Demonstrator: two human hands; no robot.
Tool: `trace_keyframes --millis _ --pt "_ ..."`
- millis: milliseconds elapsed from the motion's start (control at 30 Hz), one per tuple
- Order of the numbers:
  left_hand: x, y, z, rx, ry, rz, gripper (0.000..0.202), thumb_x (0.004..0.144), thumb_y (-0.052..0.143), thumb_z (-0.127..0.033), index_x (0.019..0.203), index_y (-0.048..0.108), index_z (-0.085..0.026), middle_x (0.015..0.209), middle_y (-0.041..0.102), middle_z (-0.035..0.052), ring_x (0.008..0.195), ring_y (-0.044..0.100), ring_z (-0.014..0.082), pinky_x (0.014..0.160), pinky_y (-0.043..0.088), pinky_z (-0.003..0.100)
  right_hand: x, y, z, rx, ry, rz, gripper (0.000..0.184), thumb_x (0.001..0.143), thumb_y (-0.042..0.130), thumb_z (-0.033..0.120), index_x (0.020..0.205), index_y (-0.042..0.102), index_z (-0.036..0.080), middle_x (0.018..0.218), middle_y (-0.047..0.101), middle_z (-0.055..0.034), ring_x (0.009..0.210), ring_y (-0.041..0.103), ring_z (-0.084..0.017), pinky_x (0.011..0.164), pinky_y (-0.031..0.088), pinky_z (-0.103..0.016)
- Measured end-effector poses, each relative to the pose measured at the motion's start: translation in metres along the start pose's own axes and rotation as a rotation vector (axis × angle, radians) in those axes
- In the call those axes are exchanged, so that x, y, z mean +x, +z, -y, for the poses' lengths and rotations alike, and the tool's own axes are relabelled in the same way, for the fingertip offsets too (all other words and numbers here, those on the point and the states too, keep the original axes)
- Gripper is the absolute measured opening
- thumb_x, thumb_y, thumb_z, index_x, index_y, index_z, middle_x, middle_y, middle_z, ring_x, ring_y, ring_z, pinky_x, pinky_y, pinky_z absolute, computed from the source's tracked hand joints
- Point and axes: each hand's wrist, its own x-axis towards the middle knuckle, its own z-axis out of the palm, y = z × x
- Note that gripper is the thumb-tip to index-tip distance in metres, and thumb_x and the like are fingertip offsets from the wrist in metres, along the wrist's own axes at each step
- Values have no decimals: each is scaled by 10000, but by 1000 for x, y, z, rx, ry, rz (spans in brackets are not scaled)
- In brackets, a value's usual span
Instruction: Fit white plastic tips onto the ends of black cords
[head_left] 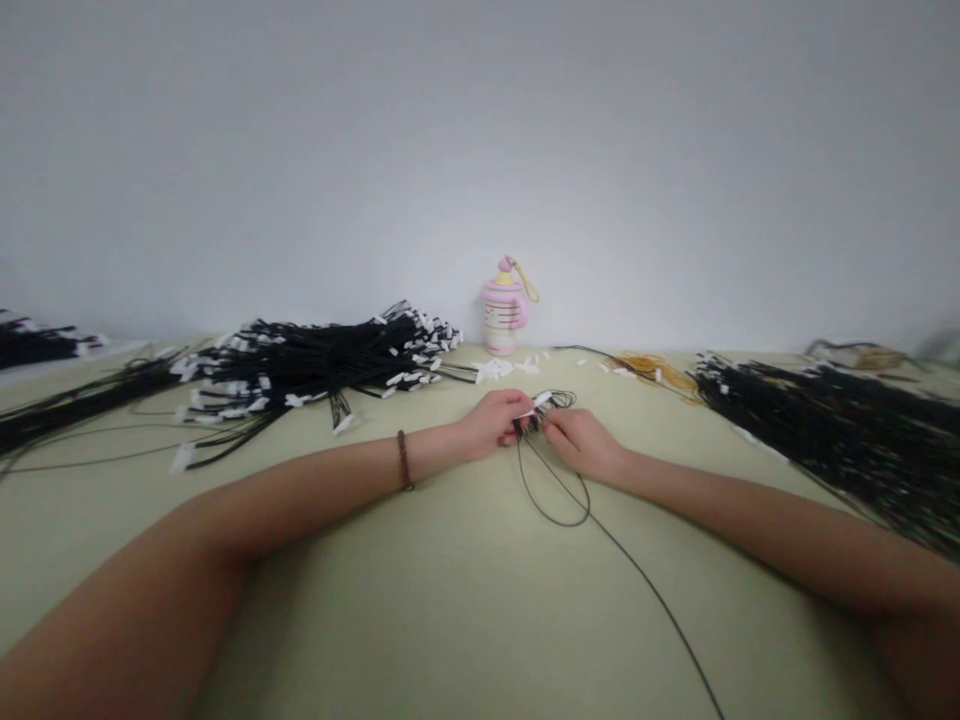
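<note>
Near the middle of the table, my left hand (495, 422) is closed, thumb and fingers pinching a white connector (541, 400) with thin black wires. Close beside it on the right, my right hand (583, 440) is closed on the black wires (559, 398) at that connector. Below the hands, one black wire hangs in a loop (555, 522) and another runs down to the right, out of view. The fingertips and the wire ends between them are partly hidden and blurred.
Bundled black cables with white connectors (330, 355) lie at the back left. Many loose black wires (847, 430) cover the right side. A pink striped cup (502, 310) stands against the wall (480, 150), near loose white connectors (499, 370) and yellow wires (652, 370).
</note>
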Motion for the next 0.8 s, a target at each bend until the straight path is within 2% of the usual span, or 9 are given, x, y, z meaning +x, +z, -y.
trace_keyframes --millis 433,667,800 --pt "-5 2 -2 57 2 22 124 727 518 -249 672 488 -141 519 430 -45 353 316 19 313 216 125 -3 1 1 28 -43 -4 205 812 325 191 687 481 144 630 525 -38 561 428 -117 543 268 -230" --pt "-5 2 -1 29 12 10 111 727 507 -227 665 485 -138 532 427 -44 363 330 15 324 222 117 0 -1 1 177 -75 -2 227 819 340 208 652 477 141 585 470 -7 548 400 -101 535 265 -224" --pt "-1 -2 -3 18 20 -12 109 712 518 -210 646 487 -129 521 430 -39 357 336 16 322 215 117 2 -1 -3 312 -78 35 290 818 372 275 603 509 138 512 410 24 496 363 -81 489 260 -208"
